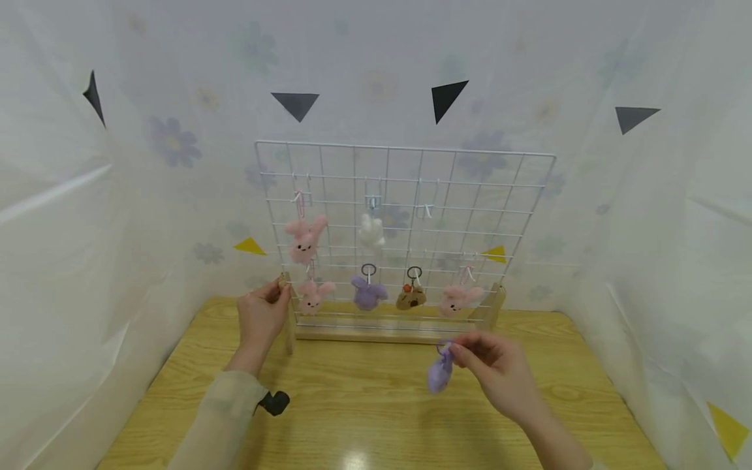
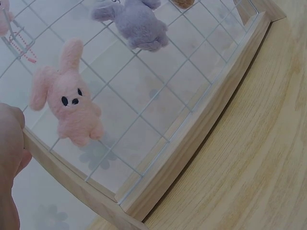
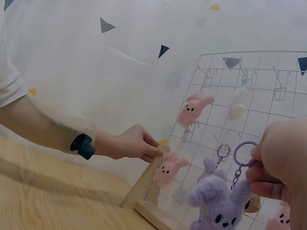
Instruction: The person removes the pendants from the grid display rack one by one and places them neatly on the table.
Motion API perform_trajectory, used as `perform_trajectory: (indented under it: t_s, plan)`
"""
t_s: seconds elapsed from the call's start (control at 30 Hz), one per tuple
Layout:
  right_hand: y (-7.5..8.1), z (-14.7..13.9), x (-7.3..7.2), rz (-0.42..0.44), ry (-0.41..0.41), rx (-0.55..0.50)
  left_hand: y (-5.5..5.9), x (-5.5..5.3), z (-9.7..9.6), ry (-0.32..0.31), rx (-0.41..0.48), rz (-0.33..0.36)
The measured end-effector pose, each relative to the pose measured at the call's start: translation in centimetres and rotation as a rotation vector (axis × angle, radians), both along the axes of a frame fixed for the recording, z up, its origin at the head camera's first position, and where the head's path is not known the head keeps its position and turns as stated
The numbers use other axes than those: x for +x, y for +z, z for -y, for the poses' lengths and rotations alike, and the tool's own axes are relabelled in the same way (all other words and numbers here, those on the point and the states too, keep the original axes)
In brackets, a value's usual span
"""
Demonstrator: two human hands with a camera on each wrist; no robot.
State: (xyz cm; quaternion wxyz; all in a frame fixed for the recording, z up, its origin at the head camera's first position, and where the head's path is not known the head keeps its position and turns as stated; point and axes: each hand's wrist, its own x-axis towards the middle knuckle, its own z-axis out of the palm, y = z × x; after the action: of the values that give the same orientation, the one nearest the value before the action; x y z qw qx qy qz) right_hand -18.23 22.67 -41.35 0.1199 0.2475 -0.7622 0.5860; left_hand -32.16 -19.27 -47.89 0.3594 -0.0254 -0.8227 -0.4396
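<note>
My right hand [image 1: 499, 375] pinches the purple key ring [image 3: 242, 149] of a purple plush bunny keychain [image 1: 438, 376], which dangles above the table in front of the rack. In the right wrist view the bunny's face and ears show below the fingers. My left hand [image 1: 261, 316] holds the top of the left wooden post [image 1: 290, 329] of the stand. Beside that hand hangs a pink plush bunny [image 2: 74, 105] on the white wire grid [image 1: 405, 149]. Another purple plush keychain [image 1: 368, 294] hangs in the same lower row.
The upper row holds a pink plush [image 1: 304, 241], a white plush [image 1: 372, 232] and a bare hook [image 1: 427, 210]. A brown plush [image 1: 411, 298] and another pink plush [image 1: 458, 300] hang lower right. The wooden table [image 1: 352, 405] is bordered by patterned curtains [image 1: 664, 261].
</note>
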Motion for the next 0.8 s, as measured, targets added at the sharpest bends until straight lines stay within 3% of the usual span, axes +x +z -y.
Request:
perform_trajectory:
  t_s: [0.43,0.8]
  plan:
    - [-1.9,-1.1,1.0,0.058,-0.076,0.013,-0.1,-0.1,0.0,-0.004,-0.011,-0.014]
    - [-3.5,-1.7,1.9,0.106,-0.135,0.027,0.1,0.2,-0.1,-0.001,0.008,0.021]
